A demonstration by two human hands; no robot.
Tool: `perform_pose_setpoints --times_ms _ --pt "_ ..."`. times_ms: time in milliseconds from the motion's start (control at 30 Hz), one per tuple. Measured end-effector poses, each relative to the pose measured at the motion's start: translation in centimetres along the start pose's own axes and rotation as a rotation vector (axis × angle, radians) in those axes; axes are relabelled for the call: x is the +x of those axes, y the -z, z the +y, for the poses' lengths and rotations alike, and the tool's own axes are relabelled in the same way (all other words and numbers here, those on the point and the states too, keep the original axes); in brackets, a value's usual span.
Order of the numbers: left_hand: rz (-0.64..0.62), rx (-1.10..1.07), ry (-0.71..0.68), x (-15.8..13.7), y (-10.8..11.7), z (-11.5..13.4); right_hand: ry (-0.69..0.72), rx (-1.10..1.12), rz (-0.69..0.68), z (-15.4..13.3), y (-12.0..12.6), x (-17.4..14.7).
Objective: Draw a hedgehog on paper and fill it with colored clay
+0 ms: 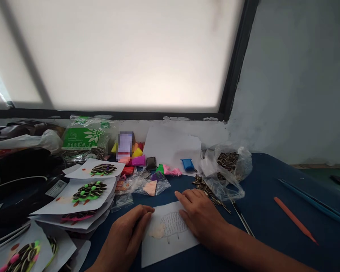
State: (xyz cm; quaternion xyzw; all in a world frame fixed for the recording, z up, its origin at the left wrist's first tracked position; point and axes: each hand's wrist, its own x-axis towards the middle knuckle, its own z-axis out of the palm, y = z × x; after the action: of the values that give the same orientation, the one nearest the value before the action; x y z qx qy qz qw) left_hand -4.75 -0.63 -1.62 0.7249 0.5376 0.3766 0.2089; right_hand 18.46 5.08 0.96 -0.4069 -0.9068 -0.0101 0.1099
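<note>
The right hand (pixel 200 211) lay spread over the upper right part of a small white sheet (pixel 158 254), its grip loose and wide, thumb apart from the forefinger. The left hand (pixel 127 230) was at the sheet's left edge, thumb and forefinger close together; whether that grip pinched the paper or only rested against it, I could not tell. The sheet lay aslant between the two hands on a dark blue worktop (pixel 260 189), bearing a drawing (pixel 174 223) of a rounded body filled with short strokes, two thin legs below. A pale, flat patch (pixel 158 231) covered its left end.

Just beyond the right hand lay loose striped seeds (pixel 205 186), and a pen (pixel 242 219) beside its wrist. Behind the seeds stood a clear plastic bag (pixel 228 164) holding more of them. Farther right were an orange tool (pixel 296 221) and blue tweezers (pixel 311 200).

Past the left hand lay a peach packet (pixel 150 187), with purple (pixel 138 161) and blue packets (pixel 187 164) farther back. Overlapping cards (pixel 55 206) decorated with seeds filled the left side, a green-printed bag (pixel 82 138) behind them, below the window (pixel 130 56).
</note>
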Motion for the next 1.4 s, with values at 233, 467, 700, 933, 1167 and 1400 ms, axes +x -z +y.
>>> perform_pose_setpoints --times_ms 233,467,700,933,1167,1400 --pt "0.134 -0.124 0.201 0.6 0.4 0.0 -0.125 0.234 -0.084 0.0 1.3 -0.4" --pt "0.288 -0.29 0.275 0.8 0.7 0.1 -0.166 0.408 -0.058 0.4 1.9 -0.3" --pt "0.301 -0.395 0.313 1.2 1.5 1.4 -0.15 0.604 -0.131 1.3 3.0 -0.3" --pt "0.314 -0.496 0.301 1.5 1.4 1.2 -0.128 0.607 -0.232 1.6 3.5 -0.6" --pt "0.27 -0.435 0.22 1.0 1.3 1.9 -0.123 0.543 -0.293 1.4 3.5 -0.7" --pt "0.099 -0.431 0.237 1.1 1.3 2.7 -0.047 0.458 0.047 0.9 3.0 -0.7"
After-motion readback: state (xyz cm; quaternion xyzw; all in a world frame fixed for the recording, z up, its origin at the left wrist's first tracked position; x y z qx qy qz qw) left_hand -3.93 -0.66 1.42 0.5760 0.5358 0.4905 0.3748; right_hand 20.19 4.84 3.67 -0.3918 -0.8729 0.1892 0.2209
